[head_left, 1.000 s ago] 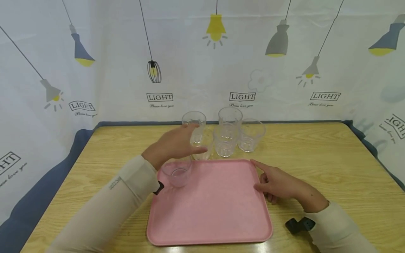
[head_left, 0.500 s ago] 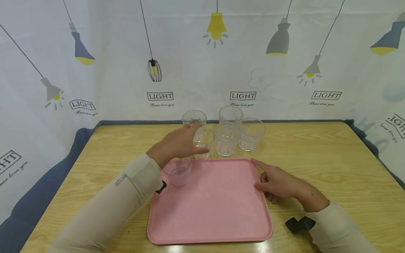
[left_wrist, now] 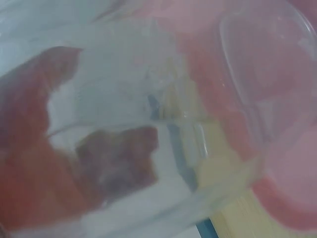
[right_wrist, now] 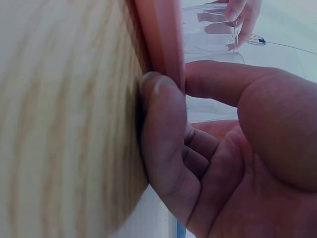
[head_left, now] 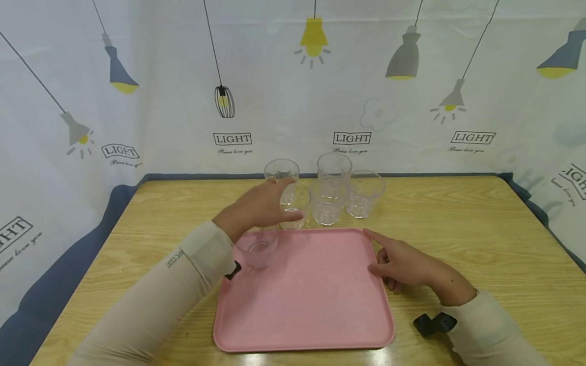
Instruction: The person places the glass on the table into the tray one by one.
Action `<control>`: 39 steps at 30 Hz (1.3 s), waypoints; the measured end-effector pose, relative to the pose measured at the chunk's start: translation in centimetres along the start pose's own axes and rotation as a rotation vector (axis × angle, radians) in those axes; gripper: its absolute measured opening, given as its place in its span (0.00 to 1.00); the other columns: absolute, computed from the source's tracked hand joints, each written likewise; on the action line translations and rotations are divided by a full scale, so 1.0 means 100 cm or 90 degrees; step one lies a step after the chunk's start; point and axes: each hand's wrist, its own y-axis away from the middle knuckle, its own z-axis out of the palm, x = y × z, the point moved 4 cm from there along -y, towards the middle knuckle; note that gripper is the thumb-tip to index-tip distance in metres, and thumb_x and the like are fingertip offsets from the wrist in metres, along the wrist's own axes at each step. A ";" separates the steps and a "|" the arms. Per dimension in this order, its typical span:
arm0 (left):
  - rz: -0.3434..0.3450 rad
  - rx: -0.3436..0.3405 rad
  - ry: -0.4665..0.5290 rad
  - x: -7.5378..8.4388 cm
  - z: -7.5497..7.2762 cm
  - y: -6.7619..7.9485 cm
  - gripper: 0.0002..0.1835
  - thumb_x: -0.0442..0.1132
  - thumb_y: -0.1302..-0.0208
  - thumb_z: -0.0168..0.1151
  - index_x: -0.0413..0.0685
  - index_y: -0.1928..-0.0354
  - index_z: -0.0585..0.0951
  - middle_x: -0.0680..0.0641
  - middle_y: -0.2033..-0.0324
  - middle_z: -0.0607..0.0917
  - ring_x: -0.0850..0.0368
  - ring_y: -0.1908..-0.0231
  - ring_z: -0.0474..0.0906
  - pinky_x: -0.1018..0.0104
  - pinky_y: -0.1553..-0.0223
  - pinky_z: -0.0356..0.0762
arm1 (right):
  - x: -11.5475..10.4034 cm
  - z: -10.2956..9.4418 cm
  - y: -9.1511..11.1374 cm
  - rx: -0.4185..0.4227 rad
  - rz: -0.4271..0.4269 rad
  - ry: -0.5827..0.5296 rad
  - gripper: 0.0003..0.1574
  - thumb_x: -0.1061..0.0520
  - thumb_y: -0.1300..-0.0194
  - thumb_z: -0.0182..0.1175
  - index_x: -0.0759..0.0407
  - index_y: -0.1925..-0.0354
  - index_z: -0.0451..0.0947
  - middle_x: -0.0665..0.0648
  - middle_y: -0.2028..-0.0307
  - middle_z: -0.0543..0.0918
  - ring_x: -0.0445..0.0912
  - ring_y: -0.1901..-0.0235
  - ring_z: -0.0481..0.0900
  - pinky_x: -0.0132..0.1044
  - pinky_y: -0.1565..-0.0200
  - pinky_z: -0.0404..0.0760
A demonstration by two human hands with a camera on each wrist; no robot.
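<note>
A pink rectangular tray [head_left: 304,295] lies flat on the table. My right hand [head_left: 405,264] holds its right edge, the index finger stretched to the far corner and the thumb on the rim. In the right wrist view that hand [right_wrist: 198,134] has fingertips at the tray's edge [right_wrist: 161,39]. Beyond the far rim my left hand [head_left: 256,206] grips a clear drinking glass [head_left: 299,203] between thumb and fingers. Another clear glass [head_left: 260,251] stands on the tray's far left corner, partly under the left wrist. Through blurred clear plastic or glass, the left wrist view shows fingers [left_wrist: 119,161].
Behind the tray stand more clear glasses: one at the back left [head_left: 281,168], one in front [head_left: 327,206], one behind it [head_left: 334,165] and one to the right [head_left: 366,190]. A lamp-printed cloth [head_left: 293,112] hangs behind the wooden table [head_left: 471,223].
My left hand has shifted slightly right against the glass, then stayed nearly still. The right hand and tray have kept their places.
</note>
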 end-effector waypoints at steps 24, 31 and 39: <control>0.014 0.091 0.055 0.005 -0.022 0.017 0.47 0.64 0.43 0.68 0.59 0.25 0.59 0.40 0.34 0.71 0.43 0.39 0.74 0.45 0.40 0.74 | 0.001 0.000 0.000 0.006 -0.002 -0.005 0.53 0.60 0.29 0.60 0.59 0.20 0.37 0.57 0.78 0.79 0.48 0.84 0.78 0.43 0.80 0.82; 0.011 0.091 0.076 0.009 -0.040 0.034 0.47 0.64 0.42 0.67 0.61 0.25 0.59 0.44 0.42 0.75 0.47 0.45 0.76 0.47 0.44 0.76 | 0.001 0.000 0.000 0.004 -0.005 -0.001 0.54 0.60 0.29 0.60 0.60 0.20 0.37 0.57 0.78 0.79 0.47 0.84 0.78 0.43 0.80 0.82; 0.021 0.096 0.087 0.015 -0.053 0.060 0.47 0.64 0.44 0.68 0.64 0.25 0.59 0.45 0.44 0.75 0.49 0.48 0.78 0.49 0.50 0.79 | -0.001 0.000 -0.002 0.002 -0.011 -0.006 0.54 0.60 0.30 0.60 0.60 0.20 0.37 0.57 0.79 0.79 0.48 0.84 0.78 0.43 0.81 0.81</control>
